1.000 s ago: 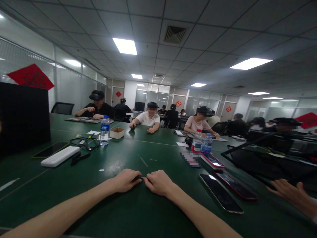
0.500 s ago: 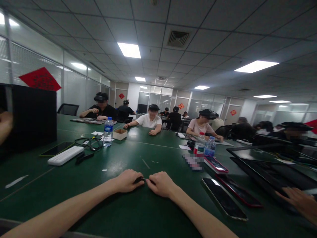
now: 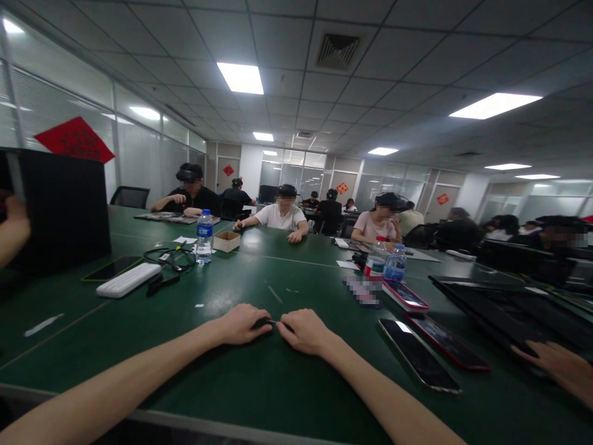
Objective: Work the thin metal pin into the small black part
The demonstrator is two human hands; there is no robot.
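Observation:
My left hand [image 3: 241, 324] rests on the green table, fingers closed around a small dark object [image 3: 262, 322]. A thin, light metallic tip sticks out of it to the right; its kind is too small to tell. Facing it, my right hand [image 3: 304, 332] lies with the fingers curled in, thumb and forefinger at the end of that tip. Whether the right fingers pinch the tip or something else is hidden.
Phones, one a black phone [image 3: 417, 355], lie right of my hands, below two bottles [image 3: 395, 264]. Leftward are a white power strip-like bar [image 3: 128, 280], cables [image 3: 172, 256], a water bottle [image 3: 204, 238] and a small box [image 3: 227, 241]. Another person's hand [image 3: 558, 366] touches a black panel at right.
The camera view has tilted down slightly, showing more of the table's near edge. My hands keep nearly the same pose together. At right, the other person's black panel sits lower.

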